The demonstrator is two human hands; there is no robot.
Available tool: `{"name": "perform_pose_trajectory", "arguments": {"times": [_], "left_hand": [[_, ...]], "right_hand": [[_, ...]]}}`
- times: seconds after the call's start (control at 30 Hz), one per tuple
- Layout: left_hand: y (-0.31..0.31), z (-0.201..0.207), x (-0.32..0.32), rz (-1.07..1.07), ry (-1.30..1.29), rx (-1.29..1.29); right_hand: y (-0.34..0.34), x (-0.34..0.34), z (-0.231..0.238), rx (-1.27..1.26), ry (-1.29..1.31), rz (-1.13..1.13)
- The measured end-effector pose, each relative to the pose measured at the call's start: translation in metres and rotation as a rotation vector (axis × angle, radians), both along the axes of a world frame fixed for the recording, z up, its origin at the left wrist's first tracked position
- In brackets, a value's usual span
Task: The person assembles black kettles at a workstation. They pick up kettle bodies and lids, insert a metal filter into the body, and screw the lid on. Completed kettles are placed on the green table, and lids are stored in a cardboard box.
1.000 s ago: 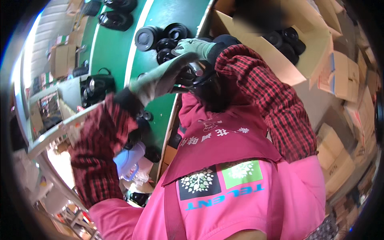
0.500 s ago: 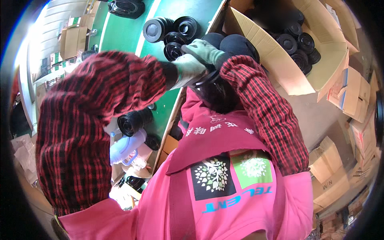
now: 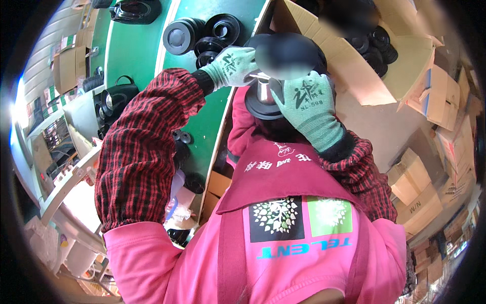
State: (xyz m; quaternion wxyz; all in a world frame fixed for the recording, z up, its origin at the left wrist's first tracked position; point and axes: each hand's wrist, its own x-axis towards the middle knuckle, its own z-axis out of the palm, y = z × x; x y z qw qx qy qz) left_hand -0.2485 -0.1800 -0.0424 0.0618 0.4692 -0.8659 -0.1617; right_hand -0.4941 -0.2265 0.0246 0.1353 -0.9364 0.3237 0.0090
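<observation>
Over my lap is a black round part (image 3: 263, 109) with a wide rim and a shiny silver cone-shaped centre. My right hand (image 3: 309, 104), in a green knit glove, grips it, the thumb lying alongside the silver centre. My left hand (image 3: 234, 68), gloved alike, has its fingers curled in at the far left of the part; a blurred dark patch hides what the fingertips pinch. Just beyond my left hand, several black ring-shaped parts (image 3: 223, 29) and a stack of black discs (image 3: 179, 36) stand on the green tabletop (image 3: 134, 45).
An open cardboard box (image 3: 349, 76) to the right holds several black round parts (image 3: 377, 38). Black housings (image 3: 135, 11) sit at the table's far left, one with a handle (image 3: 117, 99). More cartons (image 3: 415, 177) stand on the floor at right.
My hands were together at the far edge of the part; now they are apart, the left further left, the right lower and nearer me. The silver centre has come into view.
</observation>
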Motion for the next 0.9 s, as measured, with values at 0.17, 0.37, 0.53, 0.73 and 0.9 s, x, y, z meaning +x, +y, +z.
{"name": "perform_pose_trajectory", "arguments": {"times": [0.17,0.37,0.53,0.73,0.9], "left_hand": [[0.007,0.020,-0.013,0.351,0.063,-0.028],[0.092,0.018,-0.063,0.750,0.871,0.155],[0.101,0.054,-0.110,0.614,0.569,-0.014],[0.144,0.080,-0.099,0.775,0.695,-0.389],[0.164,0.095,-0.013,1.362,1.792,-0.210]], "right_hand": [[-0.051,-0.006,-0.066,-0.092,-0.503,0.170],[-0.145,0.102,-0.148,0.463,-0.667,-0.223],[-0.200,0.204,-0.217,0.407,-0.372,-0.294],[-0.151,0.179,-0.157,-0.086,-0.495,-0.074],[-0.068,0.093,-0.069,0.906,-0.722,0.775]]}}
